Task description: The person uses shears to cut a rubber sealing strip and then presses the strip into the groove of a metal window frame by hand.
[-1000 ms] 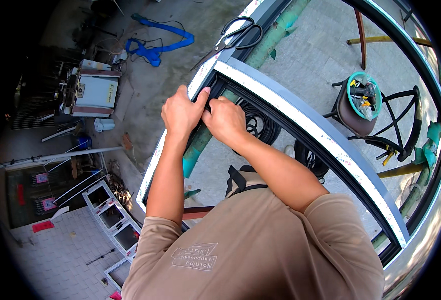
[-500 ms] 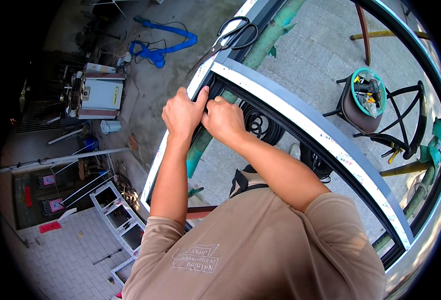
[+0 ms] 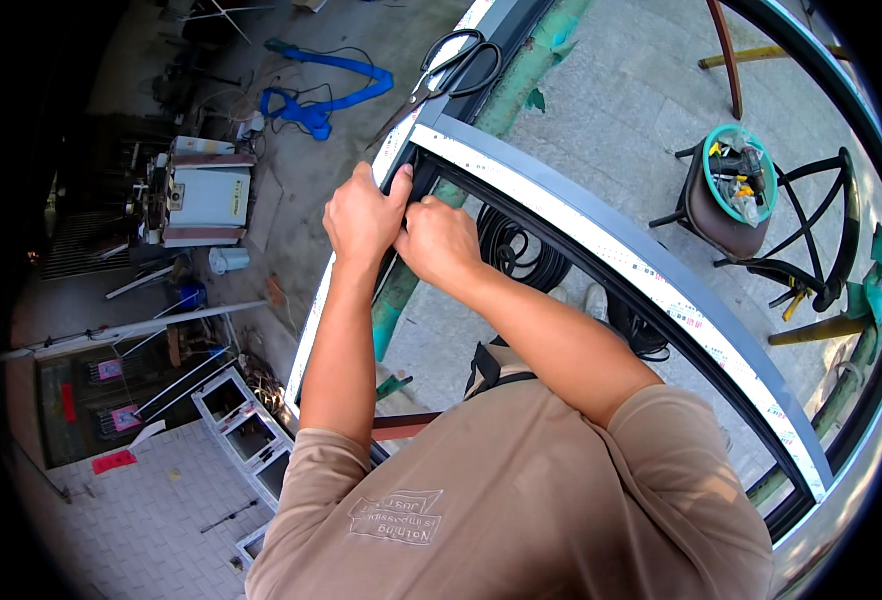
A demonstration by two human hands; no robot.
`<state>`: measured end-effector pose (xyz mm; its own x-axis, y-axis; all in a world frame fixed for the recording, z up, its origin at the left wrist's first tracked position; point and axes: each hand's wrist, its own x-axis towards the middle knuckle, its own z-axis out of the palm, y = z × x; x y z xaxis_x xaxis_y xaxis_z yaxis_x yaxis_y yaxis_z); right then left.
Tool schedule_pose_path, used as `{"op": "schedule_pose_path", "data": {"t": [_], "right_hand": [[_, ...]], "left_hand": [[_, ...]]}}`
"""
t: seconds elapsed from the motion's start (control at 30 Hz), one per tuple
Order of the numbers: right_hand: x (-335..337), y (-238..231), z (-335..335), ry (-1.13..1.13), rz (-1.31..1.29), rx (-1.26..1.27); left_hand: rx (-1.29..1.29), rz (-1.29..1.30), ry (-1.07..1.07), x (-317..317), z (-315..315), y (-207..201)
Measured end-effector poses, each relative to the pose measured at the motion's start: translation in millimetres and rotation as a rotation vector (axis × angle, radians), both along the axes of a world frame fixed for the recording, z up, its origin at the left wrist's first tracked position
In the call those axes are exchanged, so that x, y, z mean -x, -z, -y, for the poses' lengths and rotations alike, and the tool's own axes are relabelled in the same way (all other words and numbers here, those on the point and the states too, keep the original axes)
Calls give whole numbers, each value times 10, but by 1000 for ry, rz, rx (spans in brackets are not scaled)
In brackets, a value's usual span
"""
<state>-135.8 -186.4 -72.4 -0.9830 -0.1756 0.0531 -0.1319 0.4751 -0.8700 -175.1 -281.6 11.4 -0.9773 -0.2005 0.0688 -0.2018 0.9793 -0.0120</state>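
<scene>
A large window frame lies in front of me, its bars partly covered in printed white film. My left hand is closed over its left outer bar, the thumb resting on the inner edge. Right beside it, my right hand is curled into the inner corner where a crossbar meets that outer bar. Its fingertips are hidden, so what they pinch does not show. A black edge strip runs along the crossbar's inner side. Black-handled scissors lie on the outer bar just beyond the hands.
Green-wrapped poles pass under the frame. Black coils lie on the paving below. A teal basin of tools sits on a black chair at right. Leftward are a blue strap, a pale machine and smaller frames.
Both hands stay at the same corner, with only a slight shift of the fingers. The whole view has moved a little, so the frame and scissors appear slightly further left.
</scene>
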Motion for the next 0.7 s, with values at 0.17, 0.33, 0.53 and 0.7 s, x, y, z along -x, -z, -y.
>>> {"op": "schedule_pose_path", "data": {"t": [0.17, 0.33, 0.53, 0.7], "right_hand": [[1, 79, 61, 52, 1, 44], [-30, 59, 30, 31, 28, 48], [-34, 102, 2, 58, 17, 140], [-91, 0, -105, 128, 198, 335]], "left_hand": [[-62, 59, 78, -40, 78, -6], [-37, 109, 111, 16, 89, -8], [-70, 157, 195, 88, 231, -2], [-44, 76, 225, 25, 247, 78]]}}
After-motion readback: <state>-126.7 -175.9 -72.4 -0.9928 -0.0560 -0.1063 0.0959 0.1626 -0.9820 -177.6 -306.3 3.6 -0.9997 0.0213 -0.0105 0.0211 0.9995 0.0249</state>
